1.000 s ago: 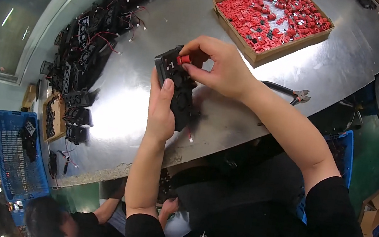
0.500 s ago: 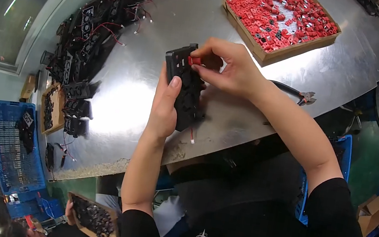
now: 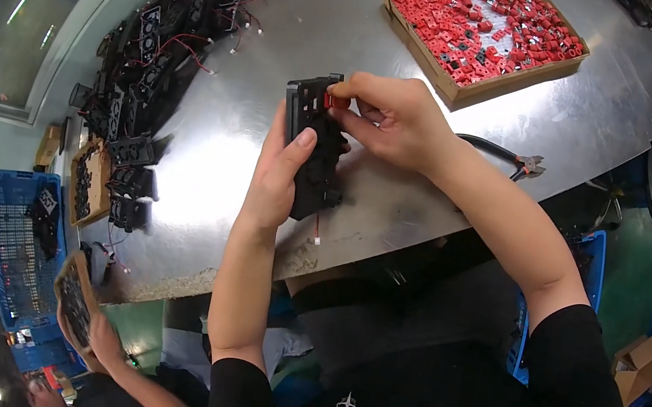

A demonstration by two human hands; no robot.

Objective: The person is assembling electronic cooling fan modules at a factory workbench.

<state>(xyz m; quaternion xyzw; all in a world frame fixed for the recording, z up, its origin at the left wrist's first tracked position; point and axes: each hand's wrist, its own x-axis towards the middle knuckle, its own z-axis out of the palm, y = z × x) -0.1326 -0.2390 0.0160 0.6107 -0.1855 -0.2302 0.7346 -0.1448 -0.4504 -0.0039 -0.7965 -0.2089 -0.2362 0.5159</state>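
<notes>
My left hand [image 3: 278, 170] is wrapped round a long black plastic housing [image 3: 315, 172], its thumb across the front face. The housing stands tilted above the near part of the metal table, with a thin wire and white connector [image 3: 316, 239] hanging from its lower end. With thumb and forefinger, my right hand [image 3: 395, 119] pinches a small red plastic part [image 3: 337, 102] against the upper right side of the housing. The fingers partly cover this part, so I cannot tell how deep it sits.
A cardboard tray [image 3: 461, 101] of red parts lies at the far right, with cutting pliers [image 3: 529, 168] nearer. Black housings with wires [image 3: 145, 81] line the left. A co-worker's hand [image 3: 103, 343] holds a box of black pieces [image 3: 75, 304] near a blue crate [image 3: 15, 252].
My hands keep their grip, and the housing's lower end has swung slightly left. The co-worker's box has moved left and up to the table's corner.
</notes>
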